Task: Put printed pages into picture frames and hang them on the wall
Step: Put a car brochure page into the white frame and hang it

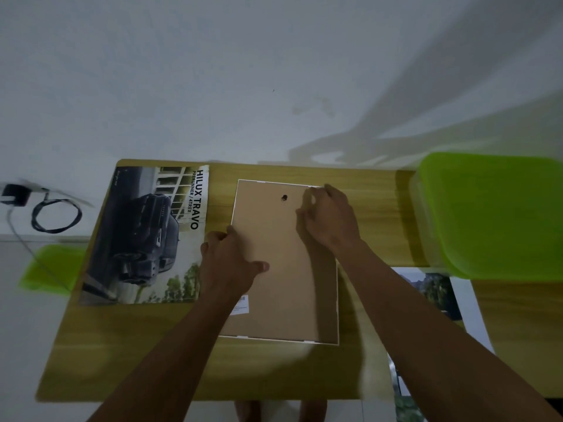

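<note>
A picture frame (283, 287) lies face down in the middle of the wooden table (152, 345), its brown backing board up and a small dark hanger hole (284, 197) near the far end. My left hand (227, 260) rests on the frame's left edge, thumb flat on the backing. My right hand (329, 219) sits at the far right corner, fingers curled at the edge. A printed page (146, 236) showing a dark pickup truck lies flat to the left of the frame.
A green plastic stool (493, 214) stands at the table's right end. More printed pages (438, 293) lie at the right under my forearm. A black charger with coiled cable (51, 214) lies on the floor at left, by the white wall (243, 71).
</note>
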`<state>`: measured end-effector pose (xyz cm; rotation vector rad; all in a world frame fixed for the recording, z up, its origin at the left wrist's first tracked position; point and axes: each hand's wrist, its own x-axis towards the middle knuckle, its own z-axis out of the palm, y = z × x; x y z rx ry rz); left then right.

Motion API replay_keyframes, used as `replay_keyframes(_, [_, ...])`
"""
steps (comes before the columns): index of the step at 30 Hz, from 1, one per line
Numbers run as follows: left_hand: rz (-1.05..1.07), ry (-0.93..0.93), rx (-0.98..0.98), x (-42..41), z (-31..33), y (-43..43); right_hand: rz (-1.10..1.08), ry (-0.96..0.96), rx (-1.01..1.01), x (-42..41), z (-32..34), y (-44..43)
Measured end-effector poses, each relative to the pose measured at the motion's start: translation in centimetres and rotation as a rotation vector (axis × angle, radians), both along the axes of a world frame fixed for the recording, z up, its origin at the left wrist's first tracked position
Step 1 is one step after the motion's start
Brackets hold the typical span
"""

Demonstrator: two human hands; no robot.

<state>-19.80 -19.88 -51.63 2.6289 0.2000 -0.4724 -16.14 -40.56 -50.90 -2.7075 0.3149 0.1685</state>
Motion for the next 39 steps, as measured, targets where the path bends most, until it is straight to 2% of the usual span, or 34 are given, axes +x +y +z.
replay_keyframes(4, [-0.01, -0.011, -0.041, 0.2, -0.1, 0.1, 0.17, -0.056, -0.096, 2.1, -1.8, 1.5])
replay_keyframes(15, [0.045, -0.044, -0.181, 1.0, -1.0, 1.1, 0.108, -0.189, 0.067, 2.9, -3.5, 3.6])
replay_keyframes(25, [0.102, -0.134, -0.222, 1.3, -1.0, 0.9, 0.178, -0.224, 0.036, 3.6, -2.7, 3.7])
replay_keyframes(30, [0.179, -0.121, -0.319, 1.9, -1.7, 0.9, 0.212, -0.172, 0.063, 3.5, -1.7, 3.2])
replay_keyframes(32, [0.196, -0.111, -0.34, 1.9, -2.0, 0.9, 0.182, -0.194, 0.104, 3.1, -1.4, 2.5])
replay_keyframes(34, [0.211, -0.111, -0.351, 1.7, -2.2, 1.0, 0.053, -0.196, 0.166, 2.2, -1.6, 1.6])
replay_keyframes(37, [0.225, -0.122, -0.374, 1.5, -2.3, 1.1, -0.188, -0.057, 0.212, 0.2, -1.9, -0.3])
replay_keyframes(39, [0.229, -0.13, -0.383, 1.3, -2.3, 1.1, -0.247, 0.02, 0.252, -1.0, -2.1, -0.9])
